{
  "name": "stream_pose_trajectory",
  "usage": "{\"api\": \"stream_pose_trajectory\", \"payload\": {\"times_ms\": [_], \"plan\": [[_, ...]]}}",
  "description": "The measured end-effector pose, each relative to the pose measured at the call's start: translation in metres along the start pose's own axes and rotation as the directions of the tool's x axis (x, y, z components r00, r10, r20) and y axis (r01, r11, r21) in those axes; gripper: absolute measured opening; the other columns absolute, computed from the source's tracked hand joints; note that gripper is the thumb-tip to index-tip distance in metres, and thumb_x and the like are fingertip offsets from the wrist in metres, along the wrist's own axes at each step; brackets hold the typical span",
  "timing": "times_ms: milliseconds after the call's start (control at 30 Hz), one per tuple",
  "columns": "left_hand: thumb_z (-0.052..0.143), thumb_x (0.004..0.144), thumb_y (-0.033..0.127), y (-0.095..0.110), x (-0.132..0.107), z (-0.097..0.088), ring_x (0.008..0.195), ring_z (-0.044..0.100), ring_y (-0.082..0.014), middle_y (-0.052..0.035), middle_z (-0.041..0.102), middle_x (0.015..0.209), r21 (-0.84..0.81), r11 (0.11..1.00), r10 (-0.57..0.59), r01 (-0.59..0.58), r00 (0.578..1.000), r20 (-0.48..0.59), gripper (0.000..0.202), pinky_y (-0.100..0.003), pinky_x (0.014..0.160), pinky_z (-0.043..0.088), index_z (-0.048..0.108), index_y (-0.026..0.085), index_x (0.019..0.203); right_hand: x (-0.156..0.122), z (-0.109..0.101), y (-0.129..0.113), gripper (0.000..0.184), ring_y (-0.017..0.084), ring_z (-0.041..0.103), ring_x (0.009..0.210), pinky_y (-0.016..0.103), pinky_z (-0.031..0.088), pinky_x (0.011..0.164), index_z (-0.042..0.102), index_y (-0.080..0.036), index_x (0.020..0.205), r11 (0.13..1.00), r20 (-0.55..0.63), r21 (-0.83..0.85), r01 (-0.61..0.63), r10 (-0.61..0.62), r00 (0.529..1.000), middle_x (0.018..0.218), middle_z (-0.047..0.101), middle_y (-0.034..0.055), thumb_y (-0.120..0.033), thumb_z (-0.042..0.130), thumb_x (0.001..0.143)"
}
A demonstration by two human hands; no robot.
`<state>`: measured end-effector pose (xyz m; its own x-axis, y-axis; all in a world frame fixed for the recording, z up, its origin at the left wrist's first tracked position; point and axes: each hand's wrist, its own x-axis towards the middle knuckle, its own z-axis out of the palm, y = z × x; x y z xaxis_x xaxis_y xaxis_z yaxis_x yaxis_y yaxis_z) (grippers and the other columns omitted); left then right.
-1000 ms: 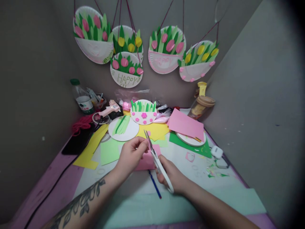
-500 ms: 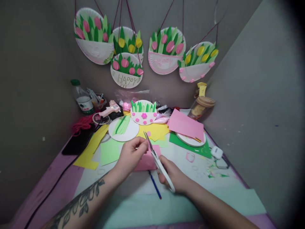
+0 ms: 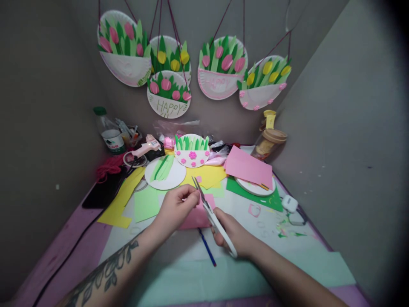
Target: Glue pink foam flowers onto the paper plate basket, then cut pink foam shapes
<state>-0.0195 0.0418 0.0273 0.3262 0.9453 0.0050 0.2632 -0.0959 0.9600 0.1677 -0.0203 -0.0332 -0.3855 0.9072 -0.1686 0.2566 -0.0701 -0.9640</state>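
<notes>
I note: L hand [image 3: 174, 209] pinching pink paper [image 3: 195, 217]; R hand [image 3: 234, 237] gripping white scissors [image 3: 213, 219], blades slightly apart at paper edge. Blue pen [image 3: 207, 252] on tabletop [image 3: 191, 281] betw. wrists.

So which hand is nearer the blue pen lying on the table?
The right hand: gripping the white-handled scissors, it sits just right of the blue pen. The left hand, pinching pink paper, is farther up and left.

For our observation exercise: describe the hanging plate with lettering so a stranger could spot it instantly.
On the grey back wall, five paper-plate flower baskets hang on red strings. The lettered white paper-plate basket hangs lowest, second from left, with pink tulips. It alone reads HAPPY.
</notes>
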Motion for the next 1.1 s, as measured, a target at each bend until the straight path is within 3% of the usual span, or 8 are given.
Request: {"api": "stream_pose_trajectory", "payload": {"times_ms": [667, 867, 933, 1000, 1100], "plan": [[0.054, 0.075, 0.026, 0.005, 0.005, -0.015, 0.050, 0.043, -0.0076, 0.0046, 0.053, 0.056, -0.006, 0.998, -0.056, 0.058, 0.986, 0.158, 0.018, -0.019, 0.048, 0.034, 0.055, 0.017, 0.060, -0.002, -0.012, 0.007, 0.032, 0.008, 0.037, 0.053, 0.019, 0.029, 0.049, 0.040, -0.022, 0.079, 0.999, 0.061, -0.019, -0.035, 0.036, 0.997, 0.064, 0.047, -0.0074, -0.020, 0.065, 0.060], [0.055, 0.074, 0.028, 0.006, 0.007, -0.022, 0.049, 0.042, -0.0082, 0.0036, 0.053, 0.054, -0.016, 0.997, -0.064, 0.069, 0.974, 0.219, 0.019, -0.019, 0.047, 0.033, 0.056, 0.017, 0.058, -0.003, -0.014, 0.005, 0.032, 0.009, 0.037, 0.054, 0.020, 0.028, 0.049, 0.041, -0.021, 0.075, 0.998, 0.027, -0.042, -0.040, 0.042, 0.999, 0.059, 0.046, -0.0084, -0.021, 0.068, 0.059], [0.056, 0.073, 0.028, 0.006, 0.008, -0.024, 0.049, 0.043, -0.0086, 0.0028, 0.054, 0.055, -0.007, 0.997, -0.068, 0.071, 0.970, 0.234, 0.017, -0.019, 0.046, 0.032, 0.058, 0.017, 0.060, -0.001, -0.019, 0.004, 0.032, 0.009, 0.038, 0.054, 0.021, 0.028, 0.050, 0.041, -0.021, 0.072, 0.997, -0.038, -0.064, -0.049, 0.047, 0.998, 0.056, 0.045, -0.0088, -0.023, 0.070, 0.059], [0.057, 0.073, 0.028, 0.006, 0.008, -0.026, 0.050, 0.045, -0.0091, 0.0016, 0.056, 0.057, 0.001, 0.997, -0.079, 0.081, 0.968, 0.238, 0.017, -0.019, 0.045, 0.032, 0.061, 0.017, 0.062, 0.003, -0.028, 0.005, 0.031, 0.010, 0.041, 0.055, 0.022, 0.030, 0.051, 0.042, -0.021, 0.070, 0.988, -0.196, -0.137, -0.069, 0.041, 0.980, 0.057, 0.046, -0.0081, -0.028, 0.071, 0.060], [0.058, 0.072, 0.027, 0.004, 0.010, -0.024, 0.050, 0.046, -0.0085, 0.0010, 0.058, 0.060, -0.055, 0.993, -0.092, 0.105, 0.976, 0.199, 0.014, -0.019, 0.045, 0.033, 0.062, 0.016, 0.066, 0.009, -0.046, 0.011, 0.027, 0.014, 0.048, 0.057, 0.024, 0.031, 0.053, 0.048, -0.021, 0.072, 0.899, -0.517, -0.366, -0.241, 0.018, 0.856, 0.061, 0.051, -0.0046, -0.038, 0.068, 0.065]]}}
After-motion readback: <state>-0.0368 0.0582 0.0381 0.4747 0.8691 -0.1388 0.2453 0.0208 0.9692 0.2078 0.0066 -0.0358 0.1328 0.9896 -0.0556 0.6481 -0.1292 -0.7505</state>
